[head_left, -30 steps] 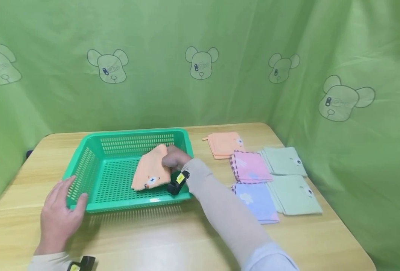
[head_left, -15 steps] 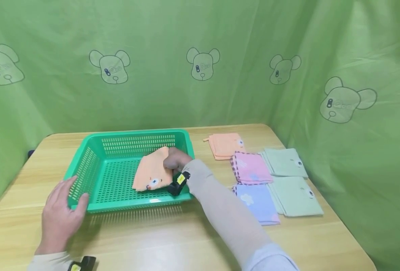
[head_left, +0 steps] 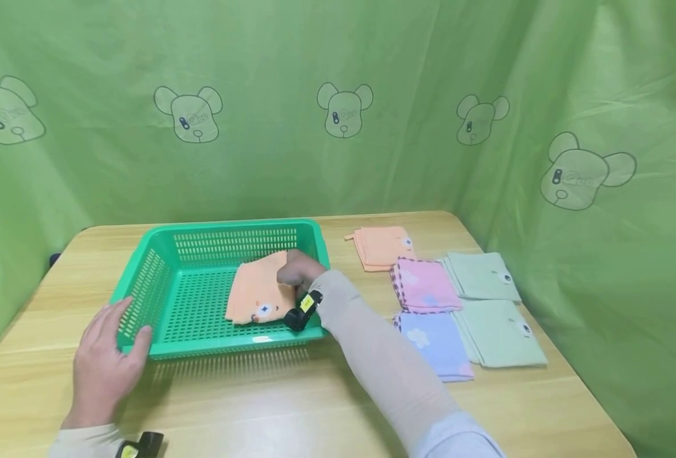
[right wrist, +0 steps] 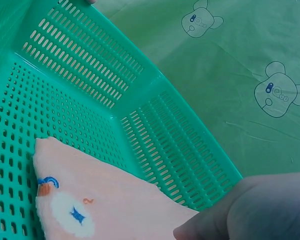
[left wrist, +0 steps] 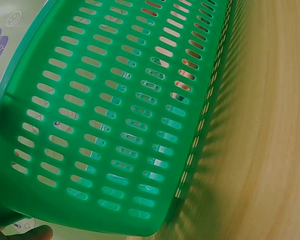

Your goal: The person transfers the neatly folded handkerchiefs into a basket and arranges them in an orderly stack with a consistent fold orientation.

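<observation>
A folded orange towel [head_left: 262, 289] with an animal face on its corner lies tilted inside the green plastic basket [head_left: 223, 346]. My right hand [head_left: 299, 270] reaches over the basket's right front side and pinches the towel's right edge; some fingertips are hidden behind the cloth. In the right wrist view, the towel [right wrist: 115, 200] spreads from the thumb across the slotted basket floor. My left hand [head_left: 104, 362] holds the basket's left front corner, thumb and fingers spread around the rim. The left wrist view shows the basket's slotted side wall [left wrist: 115, 110] close up.
On the table's right lie another folded orange towel [head_left: 385, 248], a pink towel [head_left: 426, 284], a blue towel [head_left: 437, 343] and two pale green towels [head_left: 482, 275]. The wooden table [head_left: 246, 407] meets a green curtain [head_left: 269, 172] printed with bear heads behind and at the sides.
The whole head view has shifted slightly. The orange towel in the basket has settled a little lower, with my right hand still on it. My left hand stays at the basket corner.
</observation>
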`<control>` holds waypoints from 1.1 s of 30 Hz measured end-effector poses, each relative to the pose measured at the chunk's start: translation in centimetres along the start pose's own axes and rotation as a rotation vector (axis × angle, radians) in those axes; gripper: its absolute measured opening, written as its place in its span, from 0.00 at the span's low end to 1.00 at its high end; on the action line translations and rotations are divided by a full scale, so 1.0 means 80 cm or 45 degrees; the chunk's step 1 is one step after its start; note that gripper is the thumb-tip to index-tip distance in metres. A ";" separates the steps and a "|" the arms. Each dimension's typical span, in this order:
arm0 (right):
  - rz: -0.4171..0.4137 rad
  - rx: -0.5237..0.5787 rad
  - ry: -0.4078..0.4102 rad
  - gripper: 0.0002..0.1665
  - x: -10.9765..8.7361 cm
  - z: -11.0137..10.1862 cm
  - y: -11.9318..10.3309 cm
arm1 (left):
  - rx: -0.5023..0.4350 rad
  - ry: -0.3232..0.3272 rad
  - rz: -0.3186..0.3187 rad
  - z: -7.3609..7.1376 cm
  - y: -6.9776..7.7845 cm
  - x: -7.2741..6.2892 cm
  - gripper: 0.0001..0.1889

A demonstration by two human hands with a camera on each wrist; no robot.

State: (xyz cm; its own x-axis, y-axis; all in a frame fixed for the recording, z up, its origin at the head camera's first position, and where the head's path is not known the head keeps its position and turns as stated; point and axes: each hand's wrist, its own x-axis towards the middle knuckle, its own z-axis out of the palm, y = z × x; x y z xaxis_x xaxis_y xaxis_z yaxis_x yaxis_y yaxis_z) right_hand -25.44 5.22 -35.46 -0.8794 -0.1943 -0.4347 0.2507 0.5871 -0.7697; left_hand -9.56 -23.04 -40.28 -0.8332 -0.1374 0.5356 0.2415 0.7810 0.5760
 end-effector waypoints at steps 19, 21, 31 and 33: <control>0.062 0.053 -0.016 0.34 -0.002 -0.001 0.002 | -0.003 0.004 0.011 0.002 -0.001 0.000 0.28; 0.065 0.051 -0.021 0.37 -0.003 -0.001 0.001 | 0.000 0.001 0.006 0.002 0.000 0.001 0.28; 0.047 0.063 -0.037 0.45 -0.003 0.000 0.002 | -0.003 -0.002 -0.007 0.000 0.000 0.002 0.28; 0.053 0.065 -0.038 0.45 -0.003 0.000 0.001 | -0.005 -0.001 -0.009 0.000 0.000 0.002 0.28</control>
State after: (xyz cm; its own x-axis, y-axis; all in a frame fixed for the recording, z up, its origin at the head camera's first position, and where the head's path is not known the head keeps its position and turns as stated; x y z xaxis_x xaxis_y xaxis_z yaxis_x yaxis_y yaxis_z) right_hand -25.19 5.34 -35.44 -0.8556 -0.1941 -0.4799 0.3079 0.5544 -0.7732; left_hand -9.71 -23.08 -40.21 -0.8351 -0.1424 0.5313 0.2376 0.7776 0.5821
